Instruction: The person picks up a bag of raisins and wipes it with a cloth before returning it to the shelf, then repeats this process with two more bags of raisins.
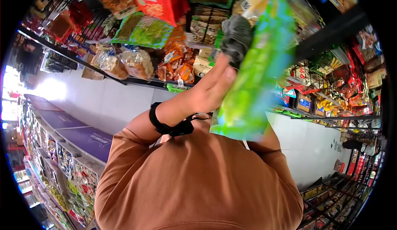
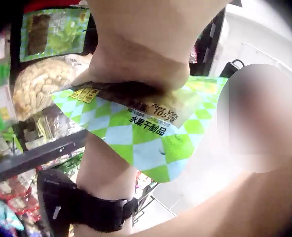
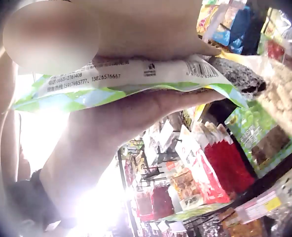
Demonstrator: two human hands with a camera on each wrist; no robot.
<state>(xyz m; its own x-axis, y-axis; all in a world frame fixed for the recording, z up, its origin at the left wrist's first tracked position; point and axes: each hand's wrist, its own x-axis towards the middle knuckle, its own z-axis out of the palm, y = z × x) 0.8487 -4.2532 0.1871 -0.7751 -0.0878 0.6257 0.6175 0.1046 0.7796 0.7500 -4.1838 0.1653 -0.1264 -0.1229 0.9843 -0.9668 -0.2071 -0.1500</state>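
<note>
In the head view, a green and light-blue checked bag (image 1: 256, 77) stands on its edge, blurred. My left hand (image 1: 211, 85) lies against its left side, fingers fairly straight and pointing up. A dark grey, bunched, cloth-like thing (image 1: 236, 40) is just beyond those fingertips; which hand bears it, I cannot tell. The bag hides my right hand there. In the right wrist view my right hand (image 3: 146, 32) is above the bag (image 3: 136, 76), its fingers hidden, while my left hand (image 3: 121, 111) lies flat along the underside. The left wrist view shows the bag's printed bottom (image 2: 151, 143).
Racks of packaged snacks stand ahead, with a red and white bag (image 1: 155, 2), another green checked bag (image 1: 144, 29) and small orange packets (image 1: 178, 58). A dark shelf bar (image 1: 335, 31) crosses at the right. Behind on the left is a purple-topped display (image 1: 82, 137).
</note>
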